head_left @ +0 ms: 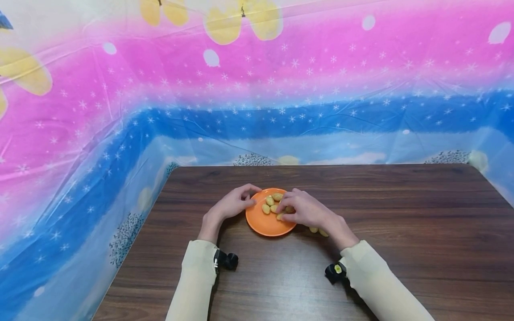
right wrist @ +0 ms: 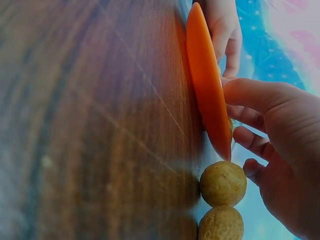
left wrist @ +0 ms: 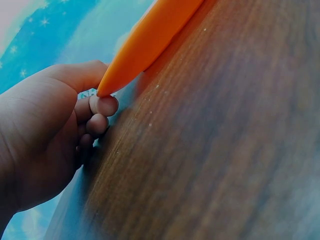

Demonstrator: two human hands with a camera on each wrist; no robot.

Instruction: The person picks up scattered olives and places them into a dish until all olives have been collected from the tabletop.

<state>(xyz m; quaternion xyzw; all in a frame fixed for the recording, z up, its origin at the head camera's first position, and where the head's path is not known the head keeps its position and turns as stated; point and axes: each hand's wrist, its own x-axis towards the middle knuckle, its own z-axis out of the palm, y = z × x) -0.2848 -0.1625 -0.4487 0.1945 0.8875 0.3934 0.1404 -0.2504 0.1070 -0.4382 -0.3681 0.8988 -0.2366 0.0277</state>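
Observation:
An orange plate lies on the table with several small yellow potatoes on it. My left hand pinches the plate's left rim; in the left wrist view, the thumb and curled fingers of that hand meet at the orange edge. Over the plate's right side, my right hand has thumb and fingers curled around a potato, partly hidden by them. The right wrist view shows this hand at the plate, its fingertips mostly behind the rim.
Beside the plate's right edge, more potatoes lie on the brown wooden table, partly under my right wrist; two show in the right wrist view, one near the rim. A patterned cloth hangs behind the table.

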